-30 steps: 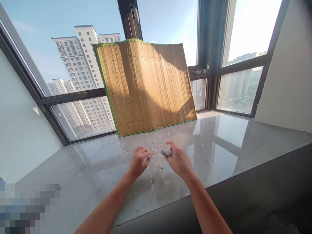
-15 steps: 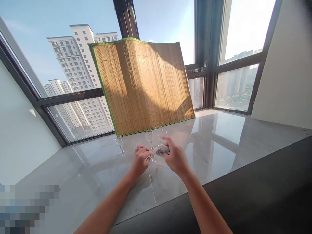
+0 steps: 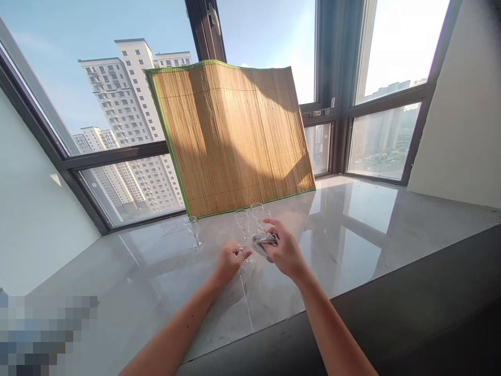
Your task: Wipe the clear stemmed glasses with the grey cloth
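My left hand [image 3: 231,261] is closed, thumb and fingers pinching a small clear stemmed glass [image 3: 248,260] that is mostly hidden and hard to make out. Just to its right, my right hand [image 3: 285,248] grips a bunched grey cloth [image 3: 261,244], with the index finger stretched out above it. The cloth is beside the held glass; whether they touch I cannot tell. Beyond my hands, a stemmed glass [image 3: 241,219] and another stemmed glass [image 3: 257,211] stand upright close together. A further stemmed glass [image 3: 197,241] stands by itself to the left.
A bamboo mat [image 3: 235,141] with green edging leans upright against the window behind the glasses. The glossy grey tiled sill [image 3: 336,230] reflects the light and ends in a front edge near my forearms. Dark window frames [image 3: 340,104] and white walls [image 3: 450,136] close it in.
The cloth has been lowered slightly and shows more of its folds, apart from my left fingers. My left hand has turned, its thumb now pointing right. The view has shifted slightly.
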The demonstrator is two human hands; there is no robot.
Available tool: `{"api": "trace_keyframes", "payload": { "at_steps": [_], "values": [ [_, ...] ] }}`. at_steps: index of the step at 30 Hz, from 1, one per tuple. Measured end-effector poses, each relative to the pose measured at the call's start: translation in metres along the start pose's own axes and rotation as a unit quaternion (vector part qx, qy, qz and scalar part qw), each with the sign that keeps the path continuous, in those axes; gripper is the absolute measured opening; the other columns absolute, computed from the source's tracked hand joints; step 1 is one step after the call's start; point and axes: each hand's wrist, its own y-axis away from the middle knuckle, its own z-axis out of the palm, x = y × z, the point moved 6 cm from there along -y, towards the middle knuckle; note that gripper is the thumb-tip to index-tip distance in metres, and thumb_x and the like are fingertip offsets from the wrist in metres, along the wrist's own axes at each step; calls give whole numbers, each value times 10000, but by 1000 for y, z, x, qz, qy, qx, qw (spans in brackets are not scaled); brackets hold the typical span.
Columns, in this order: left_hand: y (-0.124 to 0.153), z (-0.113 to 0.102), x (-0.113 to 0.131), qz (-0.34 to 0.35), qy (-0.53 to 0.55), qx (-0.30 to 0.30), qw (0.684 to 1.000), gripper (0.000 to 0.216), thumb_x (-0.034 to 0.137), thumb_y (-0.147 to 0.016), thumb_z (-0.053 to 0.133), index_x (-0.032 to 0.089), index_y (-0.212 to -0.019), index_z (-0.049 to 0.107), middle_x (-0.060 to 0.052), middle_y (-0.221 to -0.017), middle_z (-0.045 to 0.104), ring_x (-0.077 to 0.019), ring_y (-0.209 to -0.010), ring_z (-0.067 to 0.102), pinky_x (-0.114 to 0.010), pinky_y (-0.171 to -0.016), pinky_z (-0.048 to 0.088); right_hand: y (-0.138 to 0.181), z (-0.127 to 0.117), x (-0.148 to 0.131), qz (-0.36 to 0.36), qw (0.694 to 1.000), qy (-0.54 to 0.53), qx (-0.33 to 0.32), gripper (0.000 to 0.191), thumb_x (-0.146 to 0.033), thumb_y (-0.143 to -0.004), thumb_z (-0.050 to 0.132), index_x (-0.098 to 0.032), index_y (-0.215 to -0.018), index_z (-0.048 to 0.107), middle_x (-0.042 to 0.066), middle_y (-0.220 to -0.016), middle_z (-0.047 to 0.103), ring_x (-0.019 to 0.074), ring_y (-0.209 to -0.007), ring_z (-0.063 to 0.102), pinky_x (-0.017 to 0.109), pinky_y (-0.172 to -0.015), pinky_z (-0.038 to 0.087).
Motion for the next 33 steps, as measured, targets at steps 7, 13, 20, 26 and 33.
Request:
{"api": "trace_keyframes", "payload": {
  "at_steps": [7, 13, 20, 26, 33],
  "values": [
    [2, 23, -19, -100, 121, -78, 984, 359, 466, -793, 609, 141, -661, 685, -18, -636, 624, -149, -633, 551, -256, -601, 394, 0, -12, -7, -2, 996, -55, 65, 432, -172, -748, 559, -208, -1177, 513, -13, -800, 614, 122, -666, 543, 225, -652, 427],
    [0, 22, -27, -143, 179, -63, 971, 348, 375, -723, 662, 147, -984, 689, -9, -693, 661, -142, -645, 580, -251, -626, 435, 1, -9, -1, 8, 996, -46, 72, 425, -181, -754, 566, -210, -1174, 511, -14, -787, 604, 128, -659, 536, 234, -646, 426],
    [1, 15, -24, -139, 157, -22, 977, 182, 313, -707, 644, 170, -812, 601, 7, -662, 625, -142, -645, 585, -243, -609, 430, -1, -15, -5, 9, 995, -51, 87, 425, -186, -749, 577, -217, -1169, 522, -15, -783, 617, 134, -659, 544, 244, -642, 432],
    [10, 15, 6, -7, 16, -97, 995, 195, 326, -809, 575, 189, -717, 679, -43, -799, 646, -194, -851, 568, -314, -786, 439, -3, -31, -3, 12, 990, -59, 130, 445, -200, -734, 601, -212, -1171, 521, -16, -784, 622, 136, -660, 551, 250, -637, 438],
    [12, 15, 13, 47, -49, -124, 990, 223, 349, -820, 588, 216, -951, 710, -66, -1025, 622, -228, -1010, 542, -356, -920, 427, 0, -43, 4, 27, 985, -54, 160, 463, -216, -731, 613, -201, -1183, 514, -14, -780, 619, 145, -674, 563, 259, -641, 443]
  ]
}}
